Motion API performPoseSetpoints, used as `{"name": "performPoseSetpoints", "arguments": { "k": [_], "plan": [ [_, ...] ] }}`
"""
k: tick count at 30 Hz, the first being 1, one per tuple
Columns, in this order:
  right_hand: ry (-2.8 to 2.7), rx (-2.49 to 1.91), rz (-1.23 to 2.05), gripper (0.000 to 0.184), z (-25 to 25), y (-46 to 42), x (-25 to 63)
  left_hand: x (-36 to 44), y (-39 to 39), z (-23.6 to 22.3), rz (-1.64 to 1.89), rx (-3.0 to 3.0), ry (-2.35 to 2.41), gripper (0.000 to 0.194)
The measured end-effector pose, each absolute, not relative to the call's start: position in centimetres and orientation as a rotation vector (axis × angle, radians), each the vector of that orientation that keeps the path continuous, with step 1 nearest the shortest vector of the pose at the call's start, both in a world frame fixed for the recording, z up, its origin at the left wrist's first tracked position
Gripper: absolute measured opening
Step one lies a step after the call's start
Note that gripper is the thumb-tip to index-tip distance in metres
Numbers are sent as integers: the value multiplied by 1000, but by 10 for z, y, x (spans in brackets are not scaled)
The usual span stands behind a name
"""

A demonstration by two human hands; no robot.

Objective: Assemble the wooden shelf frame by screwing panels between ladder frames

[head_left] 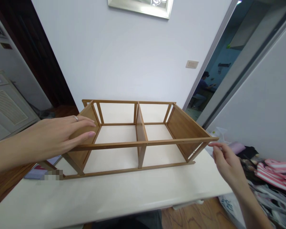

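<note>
A brown wooden shelf frame [143,143] with a middle divider lies on its side on a white table [114,197]. My left hand [59,133], a ring on one finger, lies flat and open against the frame's left end panel. My right hand [225,159] hovers at the right end. Its fingers are loosely curled, and the fingertips touch or nearly touch the tip of the upper front rail. Neither hand grips anything.
A heap of clothes and bags [271,178] lies on the floor at the right. A white cabinet [7,105] stands at the left. Behind the table is a white wall; through the open doorway a seated person [202,89] is visible far off.
</note>
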State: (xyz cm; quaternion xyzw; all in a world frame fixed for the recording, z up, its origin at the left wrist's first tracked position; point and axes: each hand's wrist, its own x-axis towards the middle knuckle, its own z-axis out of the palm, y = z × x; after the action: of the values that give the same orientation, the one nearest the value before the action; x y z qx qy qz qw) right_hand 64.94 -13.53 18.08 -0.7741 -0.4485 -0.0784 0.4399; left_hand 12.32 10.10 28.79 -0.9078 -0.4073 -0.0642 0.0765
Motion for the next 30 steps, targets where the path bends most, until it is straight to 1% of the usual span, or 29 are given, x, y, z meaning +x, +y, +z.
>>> {"name": "performPoseSetpoints", "arguments": {
  "k": [3,7,10,12,14,17,21,22,24,27,30],
  "plan": [
    [-909,-1997,-207,52,159,-138,655,145,86,282,-278,-2777,-1049,55],
    [-806,-2042,-199,69,132,-134,665,192,52,262,-401,-2863,-883,61],
    [-885,-2074,-103,83,112,-127,670,238,35,262,-309,-2845,-1006,76],
    [-944,-2102,-38,87,100,-126,672,266,37,273,-257,-2859,-1147,85],
    [-1006,-2129,26,85,89,-126,672,290,51,288,-214,-2913,-1273,90],
    [-1108,-2154,111,78,75,-130,670,315,81,306,-179,-3035,-1455,97],
    [-1208,-2176,165,67,62,-133,666,333,105,306,-62,-3314,-1565,110],
    [-1226,-2176,171,65,60,-132,666,335,106,303,-35,-3344,-1553,110],
    [-1261,-2169,181,62,59,-132,666,336,103,296,-6,-3347,-1505,106],
    [-1309,-2144,195,60,59,-134,666,333,96,291,-42,-3313,-1430,92],
    [-1331,-2130,205,61,59,-136,664,330,98,295,-103,-3242,-1380,77]
  ]
}}
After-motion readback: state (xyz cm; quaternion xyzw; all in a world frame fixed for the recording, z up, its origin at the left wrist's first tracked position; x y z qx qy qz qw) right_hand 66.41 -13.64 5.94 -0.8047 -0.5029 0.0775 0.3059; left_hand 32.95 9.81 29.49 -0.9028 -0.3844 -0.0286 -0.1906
